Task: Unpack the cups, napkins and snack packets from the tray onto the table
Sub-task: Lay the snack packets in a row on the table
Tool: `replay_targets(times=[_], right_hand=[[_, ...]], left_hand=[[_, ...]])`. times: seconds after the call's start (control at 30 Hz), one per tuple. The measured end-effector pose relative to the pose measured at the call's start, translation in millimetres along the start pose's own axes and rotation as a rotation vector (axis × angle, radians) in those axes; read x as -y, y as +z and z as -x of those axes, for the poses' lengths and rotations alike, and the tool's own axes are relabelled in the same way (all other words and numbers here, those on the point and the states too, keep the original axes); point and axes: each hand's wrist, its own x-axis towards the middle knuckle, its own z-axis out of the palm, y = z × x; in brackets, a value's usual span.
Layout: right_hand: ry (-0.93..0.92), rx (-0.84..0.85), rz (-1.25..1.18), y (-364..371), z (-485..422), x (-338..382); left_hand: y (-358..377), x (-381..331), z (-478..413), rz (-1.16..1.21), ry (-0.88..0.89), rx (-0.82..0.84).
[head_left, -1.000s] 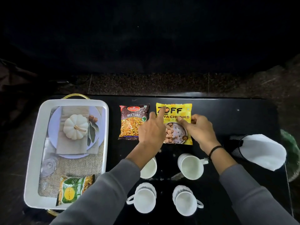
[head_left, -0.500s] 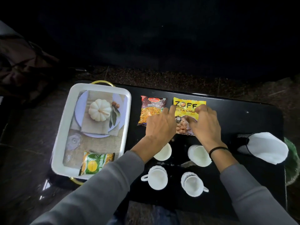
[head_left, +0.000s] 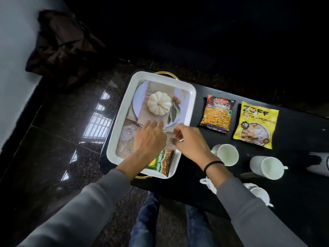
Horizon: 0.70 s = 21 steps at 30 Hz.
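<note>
Retrieval of the last packet, by the look of it: green packet [head_left: 164, 163] lying flat in the near right corner of the tray [head_left: 121, 122], the only loose thing seen there, half hidden under the left wrist. Elsewhere on the tray floor only a printed picture. Tray at the left end of the table [head_left: 293, 202].

Already out on the table: brown packet [head_left: 218, 113] and yellow packet [head_left: 256, 125] side by side toward the far edge, not touching; cups [head_left: 227, 155] closer to the near edge, one partly hidden under the right forearm; napkin [head_left: 318, 163] at the right edge, cut off by the frame.

Next move, as a judgement: drawing one hand back to the tray's near right corner, pinching an edge of the green packet, lifting clear of the tray wall and setting down on bare table, probably beside the other two packets. Thin film likely to flex and slip; better taken at a seam than pressed flat.

Grip: left hand [head_left: 149, 141] palm down over the tray floor, fingers nearly straight and a little spread, holding nothing; impossible to tell whether touching the packet beneath. Right hand [head_left: 192, 143] above the tray's right rim, fingers loosely curled, thumb near the forefinger, nothing visible between them; a small pale glint at the fingertips, too small to name.
</note>
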Motion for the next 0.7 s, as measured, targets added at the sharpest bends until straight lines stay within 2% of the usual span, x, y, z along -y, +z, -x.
replay_targets(times=[0.1, 0.2, 0.27, 0.37, 0.53, 0.63, 0.7], right_hand=[[0.02, 0.243, 0.076, 24.7, -5.2, 14.7], [0.053, 0.358, 0.128, 44.6, -7.7, 18.8], [0.078, 0.353, 0.099, 53.2, -7.8, 17.9], [0.137, 0.345, 0.013, 57.9, -10.1, 18.4], [0.244, 0.351, -0.278, 45.4, -15.0, 16.9], [0.3, 0.358, -0.647, 34.7, -16.6, 13.7], [0.304, 0.251, -0.882, 28.2, -16.5, 13.1]], left_hand=[[10.4, 42.3, 9.5, -0.016, -0.122, 0.134], [24.4, 68.6, 21.9, 0.013, -0.197, 0.368], [34.7, 78.0, 30.0, 0.188, -0.221, 0.469], [42.8, 86.2, 34.9, 0.539, -0.297, 0.467], [37.9, 94.4, 24.0, 0.992, -0.278, 0.483], [26.6, 96.4, 12.8, 1.335, -0.295, 0.434], [17.0, 91.5, 5.4, 1.536, -0.28, 0.412]])
